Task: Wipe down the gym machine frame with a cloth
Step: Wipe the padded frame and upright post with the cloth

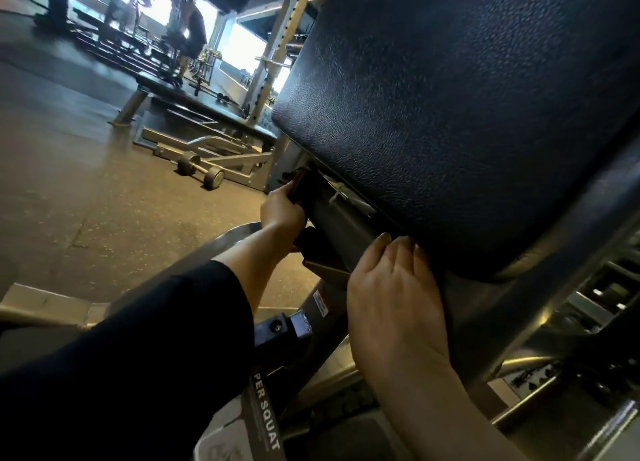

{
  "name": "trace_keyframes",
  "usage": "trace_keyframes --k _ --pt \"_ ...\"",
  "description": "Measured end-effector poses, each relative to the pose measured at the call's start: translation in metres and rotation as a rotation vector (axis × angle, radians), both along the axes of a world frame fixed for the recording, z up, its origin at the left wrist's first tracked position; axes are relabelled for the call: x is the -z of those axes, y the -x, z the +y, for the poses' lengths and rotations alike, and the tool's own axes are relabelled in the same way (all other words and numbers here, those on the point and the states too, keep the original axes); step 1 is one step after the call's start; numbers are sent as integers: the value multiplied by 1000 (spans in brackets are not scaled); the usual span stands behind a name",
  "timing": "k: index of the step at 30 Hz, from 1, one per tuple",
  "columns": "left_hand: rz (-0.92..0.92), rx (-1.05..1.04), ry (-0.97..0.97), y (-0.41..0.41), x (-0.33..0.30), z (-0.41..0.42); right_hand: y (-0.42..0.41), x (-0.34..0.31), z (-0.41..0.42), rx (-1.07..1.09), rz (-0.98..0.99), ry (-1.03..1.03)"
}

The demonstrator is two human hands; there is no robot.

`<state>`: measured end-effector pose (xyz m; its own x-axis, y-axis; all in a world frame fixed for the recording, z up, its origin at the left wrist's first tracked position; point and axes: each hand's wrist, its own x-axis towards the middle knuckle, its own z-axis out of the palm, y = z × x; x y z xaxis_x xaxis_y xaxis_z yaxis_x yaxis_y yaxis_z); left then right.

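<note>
The floor (86,190) at left is dark speckled rubber with a dull sheen. On it rests a grey steel bench base (207,156) with two small round wheels. A black sleeve (138,350) covers the left forearm. The left hand (282,211) grips a dark cloth (304,189), fingers curled round it, pressing it against the frame (346,225) just under the pad's lower edge. The cloth is bunched and soft; a reddish fold shows at its top. The frame is a grey square-section steel tube with a smooth painted finish, running diagonally under the pad. Below, a label (266,412) reads "PER SQUAT". The right hand (394,301) rests on the frame, fingers relaxed and nearly straight, tips touching the pad (467,114). The pad is large, black, pebble-grained vinyl with rounded corners.
</note>
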<state>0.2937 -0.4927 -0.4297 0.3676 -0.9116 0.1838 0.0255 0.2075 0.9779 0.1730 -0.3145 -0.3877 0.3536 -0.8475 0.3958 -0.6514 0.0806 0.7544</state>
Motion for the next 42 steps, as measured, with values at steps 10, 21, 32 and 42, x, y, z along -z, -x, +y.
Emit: trace_keyframes --k 10,21,32,42 --pt "-40 59 228 19 16 50 2 3 4 -15 54 39" --pt "-72 -8 102 11 0 22 5 7 -2 -6 -77 30" --pt "-129 83 380 77 42 151 51 54 42 -538 -444 -150" --pt "3 340 223 64 80 198 59 105 68 -736 -957 -132"
